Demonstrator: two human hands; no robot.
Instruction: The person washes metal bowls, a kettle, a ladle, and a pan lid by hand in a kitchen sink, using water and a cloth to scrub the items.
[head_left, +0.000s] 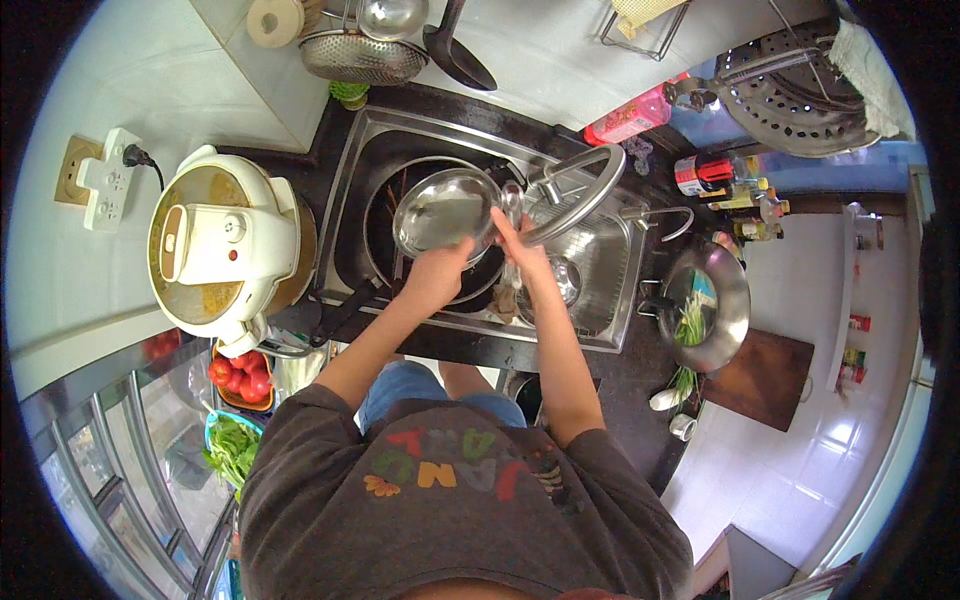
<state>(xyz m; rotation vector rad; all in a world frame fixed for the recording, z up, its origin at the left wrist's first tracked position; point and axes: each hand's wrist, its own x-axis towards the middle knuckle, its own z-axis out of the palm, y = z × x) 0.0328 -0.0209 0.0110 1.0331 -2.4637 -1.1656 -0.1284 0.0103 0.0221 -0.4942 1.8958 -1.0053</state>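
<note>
My left hand (441, 276) grips the near rim of a shiny metal bowl (448, 210), which is tilted above the left sink basin. Water seems to lie in the bowl, though glare blurs it. My right hand (519, 246) is at the bowl's right edge, fingers extended upward. A metal spoon (512, 196) shows just beyond those fingers and appears held in them; its handle is mostly hidden. The arched faucet (592, 191) ends right beside my right hand. Under the bowl, a large dark pan (375, 225) sits in the left basin.
The right basin (600, 262) holds a round metal piece (564, 279). A brown cloth (504, 301) lies at the basins' divider. To the left stands a white electric cooker (232, 240). A wok (720, 300) with green onions (690, 322) is at the right. A strainer (364, 60) hangs behind.
</note>
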